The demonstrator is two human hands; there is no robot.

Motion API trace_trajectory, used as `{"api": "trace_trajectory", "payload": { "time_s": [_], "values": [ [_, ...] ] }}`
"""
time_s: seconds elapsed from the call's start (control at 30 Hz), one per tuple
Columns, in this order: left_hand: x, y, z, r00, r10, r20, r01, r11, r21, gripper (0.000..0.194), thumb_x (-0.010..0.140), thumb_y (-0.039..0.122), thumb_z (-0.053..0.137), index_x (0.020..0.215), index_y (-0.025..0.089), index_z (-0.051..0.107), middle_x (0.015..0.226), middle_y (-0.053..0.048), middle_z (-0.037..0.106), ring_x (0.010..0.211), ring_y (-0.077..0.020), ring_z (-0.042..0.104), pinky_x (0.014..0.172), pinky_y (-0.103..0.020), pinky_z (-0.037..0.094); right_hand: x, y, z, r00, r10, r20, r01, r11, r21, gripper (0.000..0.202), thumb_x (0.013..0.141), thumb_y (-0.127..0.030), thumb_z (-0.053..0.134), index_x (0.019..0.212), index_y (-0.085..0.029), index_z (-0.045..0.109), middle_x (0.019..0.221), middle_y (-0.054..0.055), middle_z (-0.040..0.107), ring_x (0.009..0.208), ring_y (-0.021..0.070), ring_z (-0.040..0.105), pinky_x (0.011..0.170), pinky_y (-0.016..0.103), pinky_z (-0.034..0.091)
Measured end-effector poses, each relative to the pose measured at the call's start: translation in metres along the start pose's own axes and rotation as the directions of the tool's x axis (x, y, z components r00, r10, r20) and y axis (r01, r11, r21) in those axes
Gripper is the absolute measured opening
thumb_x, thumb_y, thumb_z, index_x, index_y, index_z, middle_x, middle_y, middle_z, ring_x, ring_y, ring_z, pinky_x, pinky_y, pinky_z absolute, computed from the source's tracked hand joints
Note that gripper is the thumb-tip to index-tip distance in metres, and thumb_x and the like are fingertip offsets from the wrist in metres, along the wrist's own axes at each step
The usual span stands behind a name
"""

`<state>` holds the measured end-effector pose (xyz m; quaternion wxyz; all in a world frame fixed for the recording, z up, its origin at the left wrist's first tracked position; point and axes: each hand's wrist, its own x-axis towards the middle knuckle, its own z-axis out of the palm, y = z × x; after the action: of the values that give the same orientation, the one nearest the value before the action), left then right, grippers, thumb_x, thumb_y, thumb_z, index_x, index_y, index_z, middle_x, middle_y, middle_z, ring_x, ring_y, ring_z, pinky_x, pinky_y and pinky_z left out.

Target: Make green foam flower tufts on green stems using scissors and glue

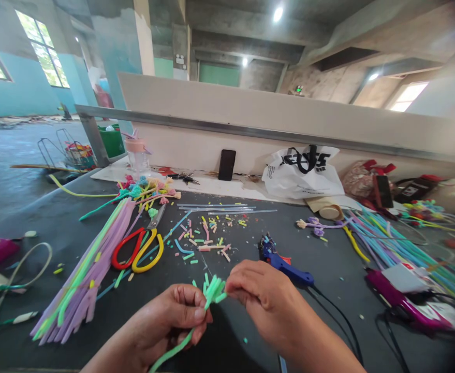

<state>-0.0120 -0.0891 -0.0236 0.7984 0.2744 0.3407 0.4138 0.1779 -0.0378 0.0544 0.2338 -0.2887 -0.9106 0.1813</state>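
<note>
My left hand (173, 321) pinches a green pipe-cleaner flower (213, 291) just below its cluster of short cut pieces, and its stem trails down past my palm. On the right side of the cluster, the fingertips of my right hand (264, 295) are closed on the end of one short green piece. Loose cut bits (207, 241) lie scattered beyond my hands. A blue glue gun (289, 269) rests past my right hand. Scissors (140, 251) with one red and one yellow handle lie to the left, blades pointing away.
Purple and green pipe cleaners (91, 274) lie bundled at left, blue and purple ones (401, 248) at right. Magenta glue guns (406, 300) sit at both sides. Clear glue sticks (227, 208), a phone (226, 165), a white bag (303, 173) and a jar (137, 158) are farther back.
</note>
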Motion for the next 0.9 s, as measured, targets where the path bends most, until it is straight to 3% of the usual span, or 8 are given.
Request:
{"api": "trace_trajectory", "payload": {
  "time_s": [0.33, 0.57, 0.9],
  "values": [
    [0.0041, 0.0005, 0.001, 0.999, -0.03, 0.016, 0.03, 1.0, 0.007, 0.02, 0.06, 0.026, 0.075, 0.062, 0.01, 0.064, 0.046, -0.003, 0.06, 0.033, -0.0036, 0.042, 0.032, -0.014, 0.017, -0.0021, 0.0044, 0.0069, 0.996, -0.087, 0.032, 0.089, 0.993, -0.074, 0.027, 0.073, 0.004, 0.044, 0.072, -0.019, 0.057, 0.073, -0.002, 0.061, 0.07, 0.011, 0.054, 0.068, 0.026, 0.03],
    [0.0024, 0.0017, 0.0047, 0.999, -0.037, -0.004, 0.037, 0.998, 0.044, 0.022, 0.058, 0.028, 0.077, 0.062, 0.01, 0.065, 0.044, -0.002, 0.059, 0.032, -0.0027, 0.041, 0.032, -0.014, 0.015, -0.0022, 0.004, 0.008, 0.996, -0.048, 0.079, 0.056, 0.993, -0.099, 0.025, 0.075, 0.004, 0.046, 0.072, -0.019, 0.055, 0.074, -0.003, 0.06, 0.072, 0.011, 0.051, 0.07, 0.026, 0.027],
    [0.0031, 0.0007, 0.0028, 0.999, -0.037, 0.02, 0.035, 0.996, 0.076, 0.021, 0.06, 0.028, 0.075, 0.063, 0.01, 0.065, 0.043, -0.002, 0.06, 0.03, -0.0018, 0.036, 0.033, -0.015, 0.015, -0.0014, 0.0048, 0.0097, 0.998, -0.036, 0.059, 0.042, 0.995, -0.086, 0.019, 0.079, -0.001, 0.048, 0.076, -0.019, 0.053, 0.075, -0.002, 0.058, 0.07, 0.0115, 0.049, 0.069, 0.026, 0.031]
  ]
}}
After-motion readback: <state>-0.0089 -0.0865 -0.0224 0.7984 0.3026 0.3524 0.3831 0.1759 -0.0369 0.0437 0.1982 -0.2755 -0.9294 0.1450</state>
